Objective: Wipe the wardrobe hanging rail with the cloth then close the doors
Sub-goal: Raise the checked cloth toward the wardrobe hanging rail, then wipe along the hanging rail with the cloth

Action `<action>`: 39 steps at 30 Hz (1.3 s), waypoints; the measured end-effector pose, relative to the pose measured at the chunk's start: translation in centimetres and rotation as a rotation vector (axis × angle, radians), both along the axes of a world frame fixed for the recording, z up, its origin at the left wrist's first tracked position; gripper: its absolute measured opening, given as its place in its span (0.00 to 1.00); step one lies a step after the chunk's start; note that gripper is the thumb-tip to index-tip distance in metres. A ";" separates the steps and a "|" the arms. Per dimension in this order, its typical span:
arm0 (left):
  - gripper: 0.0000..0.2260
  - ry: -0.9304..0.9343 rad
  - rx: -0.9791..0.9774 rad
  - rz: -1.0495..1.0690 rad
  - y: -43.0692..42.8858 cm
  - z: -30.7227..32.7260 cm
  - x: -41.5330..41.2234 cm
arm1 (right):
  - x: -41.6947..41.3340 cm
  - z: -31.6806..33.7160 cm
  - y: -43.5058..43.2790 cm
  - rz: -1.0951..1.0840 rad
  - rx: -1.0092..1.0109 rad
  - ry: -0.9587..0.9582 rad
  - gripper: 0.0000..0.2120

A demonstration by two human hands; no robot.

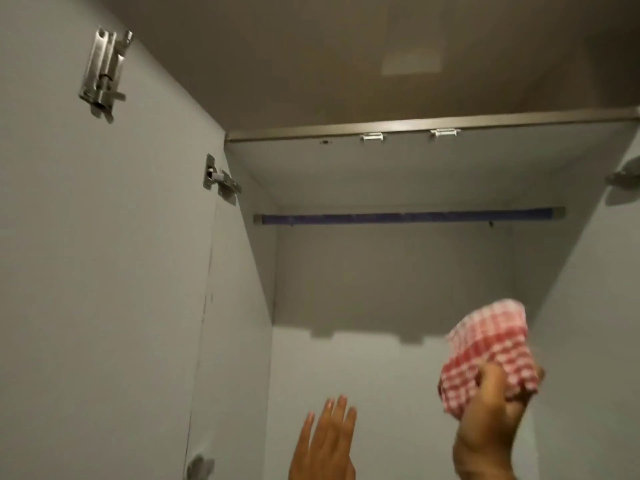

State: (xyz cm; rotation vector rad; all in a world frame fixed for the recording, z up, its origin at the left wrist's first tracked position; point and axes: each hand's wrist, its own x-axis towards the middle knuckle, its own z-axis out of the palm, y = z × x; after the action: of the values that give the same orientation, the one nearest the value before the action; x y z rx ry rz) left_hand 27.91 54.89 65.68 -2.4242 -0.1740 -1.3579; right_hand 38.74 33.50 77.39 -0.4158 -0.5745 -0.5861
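I look up into an open grey wardrobe. The hanging rail (408, 216) runs across the upper inside, dark blue with bare metal ends. My right hand (488, 434) is raised at the lower right, well below the rail, gripping a bunched red-and-white checked cloth (485, 355). At the bottom centre, my left hand (325, 445) is lifted with fingers spread and holds nothing. The left door (86, 254) stands open. Only an edge of the right door (595, 306) shows.
A metal slide bolt (104, 76) is fixed near the top of the left door. A hinge (220, 180) joins that door to the wardrobe side; another hinge (625, 176) shows at the right. Two white clips (372, 136) sit under the top front edge.
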 end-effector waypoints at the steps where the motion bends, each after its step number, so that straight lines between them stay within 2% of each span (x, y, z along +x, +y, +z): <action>1: 0.36 0.133 -0.092 -0.004 0.8 2.4 -0.4 | -0.7 3.8 0.7 -0.048 -0.038 -0.032 0.18; 3: 0.42 0.126 -0.152 0.125 2.4 8.7 -1.7 | -0.4 10.0 3.8 -0.129 -0.184 -0.114 0.27; 4: 0.42 0.075 -0.084 0.176 3.6 11.3 -2.4 | -0.4 12.7 5.2 -0.197 -0.239 -0.180 0.29; 6: 0.41 -0.089 -0.020 0.300 5.9 15.9 -3.5 | 0.3 16.2 8.0 -0.334 -0.334 -0.310 0.30; 10: 0.41 -0.317 -0.133 0.447 9.7 25.7 -4.6 | 1.5 23.9 13.3 -0.587 -0.577 -0.578 0.37; 11: 0.41 -0.358 -0.151 0.475 10.2 27.6 -4.7 | 1.9 25.1 14.5 -0.677 -0.653 -0.670 0.37; 14: 0.46 -0.398 -0.218 0.482 11.3 31.7 -5.1 | 2.6 27.6 18.0 -1.140 -0.865 -0.822 0.35; 15: 0.47 -0.386 -0.219 0.480 11.7 32.5 -5.1 | 2.6 28.0 19.1 -1.172 -0.934 -0.840 0.32; 18: 0.47 -0.310 -0.180 0.575 12.6 34.1 -4.6 | 2.3 29.0 22.6 -1.026 -1.193 -0.895 0.29; 20: 0.48 -0.293 -0.179 0.607 13.1 34.8 -4.0 | 2.9 29.3 24.6 -1.127 -1.200 -0.986 0.35; 23: 0.50 -0.274 -0.208 0.628 13.9 35.4 -3.2 | 2.6 28.2 26.6 -0.925 -1.363 -0.983 0.43; 24: 0.50 -0.261 -0.219 0.641 14.2 35.5 -3.0 | 2.3 28.0 26.8 -0.828 -1.404 -0.973 0.41; 26: 0.51 -0.249 -0.229 0.661 14.3 35.7 -2.8 | 1.4 28.0 27.1 -0.758 -1.376 -1.027 0.31; 27: 0.53 -0.247 -0.235 0.661 14.4 35.7 -2.7 | 1.1 28.6 27.3 -0.809 -1.297 -1.044 0.25; 29: 0.56 -0.257 -0.240 0.653 14.5 35.7 -2.6 | 1.0 30.0 27.7 -1.070 -1.107 -1.000 0.15; 31: 0.57 -0.295 -0.225 0.650 14.7 35.7 -2.4 | 0.9 31.1 28.0 -1.284 -1.055 -0.981 0.11; 33: 0.51 -0.312 -0.221 0.655 14.9 36.0 -2.3 | -0.3 31.6 29.2 -1.256 -1.164 -0.985 0.11; 36: 0.33 -0.309 -0.238 0.644 14.9 36.3 -2.1 | -3.1 32.4 31.7 -1.131 -1.377 -0.902 0.19; 37: 0.30 -0.325 -0.247 0.637 14.9 36.3 -2.0 | -3.7 32.5 32.6 -1.149 -1.399 -0.915 0.24; 39: 0.31 -0.333 -0.231 0.654 14.9 36.5 -1.9 | -3.8 32.4 33.6 -1.230 -1.359 -0.995 0.31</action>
State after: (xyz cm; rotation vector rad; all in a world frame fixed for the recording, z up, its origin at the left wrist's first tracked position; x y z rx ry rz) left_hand 26.04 69.80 102.16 -1.9915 -1.1489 -1.4456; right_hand 34.94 67.05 109.82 -1.8847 -1.6924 -1.5724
